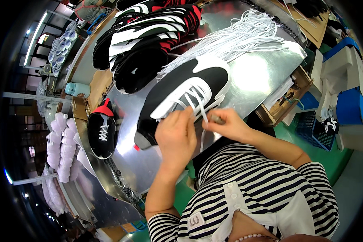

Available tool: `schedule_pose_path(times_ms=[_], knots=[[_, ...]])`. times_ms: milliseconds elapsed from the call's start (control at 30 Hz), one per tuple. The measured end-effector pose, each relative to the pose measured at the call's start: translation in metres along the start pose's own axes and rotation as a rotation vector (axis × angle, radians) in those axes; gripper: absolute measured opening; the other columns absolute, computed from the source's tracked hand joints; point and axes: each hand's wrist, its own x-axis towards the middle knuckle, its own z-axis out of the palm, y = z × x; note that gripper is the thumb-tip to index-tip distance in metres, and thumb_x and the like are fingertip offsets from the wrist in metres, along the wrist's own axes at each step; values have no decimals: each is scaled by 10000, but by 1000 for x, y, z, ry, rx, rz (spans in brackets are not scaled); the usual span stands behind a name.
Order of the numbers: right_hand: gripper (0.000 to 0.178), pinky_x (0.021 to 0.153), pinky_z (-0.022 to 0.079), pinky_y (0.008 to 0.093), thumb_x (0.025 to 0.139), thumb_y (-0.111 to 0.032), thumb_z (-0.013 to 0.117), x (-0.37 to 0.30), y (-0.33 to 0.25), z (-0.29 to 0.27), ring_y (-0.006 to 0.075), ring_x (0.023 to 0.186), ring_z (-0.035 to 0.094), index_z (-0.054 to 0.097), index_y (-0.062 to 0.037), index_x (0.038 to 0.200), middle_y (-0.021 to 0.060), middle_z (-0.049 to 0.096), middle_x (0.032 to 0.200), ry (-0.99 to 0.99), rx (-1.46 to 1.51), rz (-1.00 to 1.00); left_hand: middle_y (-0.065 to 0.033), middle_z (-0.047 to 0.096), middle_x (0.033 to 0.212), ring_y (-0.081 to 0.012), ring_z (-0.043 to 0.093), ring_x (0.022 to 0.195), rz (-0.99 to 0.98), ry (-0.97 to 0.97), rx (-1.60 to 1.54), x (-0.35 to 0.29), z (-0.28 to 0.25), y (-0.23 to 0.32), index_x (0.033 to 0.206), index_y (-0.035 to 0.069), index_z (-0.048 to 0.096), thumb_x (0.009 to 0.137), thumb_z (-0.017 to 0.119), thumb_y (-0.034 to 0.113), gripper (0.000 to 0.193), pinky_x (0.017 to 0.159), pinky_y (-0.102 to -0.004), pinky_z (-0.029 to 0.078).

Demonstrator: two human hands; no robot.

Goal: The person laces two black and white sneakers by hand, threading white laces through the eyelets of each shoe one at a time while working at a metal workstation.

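Note:
A black and white shoe upper [147, 115] lies on the metal tabletop in front of me, with a white lace [203, 111] threaded crosswise through its white eyelet panel. My left hand [176, 131] is closed at the near edge of that panel, pinching the upper; its fingertips are partly hidden. Just to the right, my right hand [226, 124] grips a short, brownish tool handle [218, 119]; whatever its far end looks like is hidden. One loose lace end hangs down between the two hands.
A stack of black, white and red shoe uppers [139, 44] fills the table's far left, with a bundle of white laces [238, 38] beside it. One laced upper [102, 133] sits at left. An open drawer [288, 97] juts out at right, near a blue basket [316, 130].

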Motion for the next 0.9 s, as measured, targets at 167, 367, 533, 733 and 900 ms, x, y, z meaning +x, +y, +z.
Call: schedule_pose_path(times_ms=[167, 367, 533, 733, 900], knots=[[163, 783, 475, 306, 888, -195, 689, -31, 47, -9, 196, 878, 613, 681, -51, 963, 67, 624, 902, -327, -165, -256, -115, 614, 774, -303, 590, 686, -138, -58, -90, 8, -6, -15, 980, 36, 665, 804, 669, 29, 176, 630, -392, 456], [117, 581, 392, 231, 903, -116, 664, 20, -10, -21, 66, 654, 476, 674, -37, 988, 16, 585, 805, 84, -208, -192, -124, 656, 842, -326, 622, 797, -204, -261, -86, -18, 31, -36, 975, 42, 684, 816, 660, 98, 170, 727, -412, 487], [125, 551, 366, 226, 893, -117, 679, 35, -9, -22, 57, 634, 443, 679, -45, 995, -3, 586, 786, 190, -171, -260, -139, 682, 921, -338, 624, 841, -307, -348, -284, -8, 31, -42, 1001, 35, 693, 799, 637, 137, 234, 798, -396, 491], [132, 613, 441, 218, 921, -80, 642, 21, -48, -37, 49, 721, 543, 631, -28, 1042, 37, 672, 915, 31, 521, -229, -148, 693, 968, -337, 635, 882, -421, -323, -303, -13, 28, -46, 1004, 36, 700, 774, 619, 152, 270, 835, -382, 489], [186, 632, 494, 283, 836, -25, 683, 32, 2, -18, 137, 752, 635, 640, -64, 1013, 55, 659, 878, 182, -331, -428, -156, 704, 924, -328, 665, 830, -438, -361, -334, -6, 29, -43, 994, 34, 706, 754, 622, 160, 284, 794, -372, 504]])
